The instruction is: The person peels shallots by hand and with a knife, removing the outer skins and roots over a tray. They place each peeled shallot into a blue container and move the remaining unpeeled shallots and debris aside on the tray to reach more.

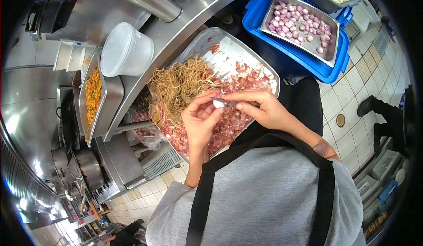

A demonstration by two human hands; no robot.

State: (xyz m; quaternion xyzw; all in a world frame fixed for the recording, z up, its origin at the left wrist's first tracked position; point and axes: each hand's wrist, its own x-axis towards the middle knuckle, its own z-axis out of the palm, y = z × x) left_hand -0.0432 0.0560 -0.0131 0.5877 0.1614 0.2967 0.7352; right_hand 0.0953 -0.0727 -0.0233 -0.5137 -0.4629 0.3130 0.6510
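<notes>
Over a large tray (pixel 269 69) of peelings, my two hands meet at a small pale shallot (pixel 218 103). My left hand (pixel 199 119) pinches the shallot between thumb and fingertips. My right hand (pixel 263 108) is closed around a small knife (pixel 230 103); a short stretch of its grey blade shows against the shallot, and the fingers hide its handle. Beneath them lie reddish shallot skins (pixel 238 121) and a tangled heap of dry, tan roots (pixel 183 85).
Peeled purple shallots fill part of a metal pan (pixel 267 24) on a blue bin lid (pixel 324 75). A steel counter (pixel 194 14) holds a white tub (pixel 121 52) and a pan of chopped orange vegetables (pixel 93 97). Another person's legs (pixel 387 113) show at far right.
</notes>
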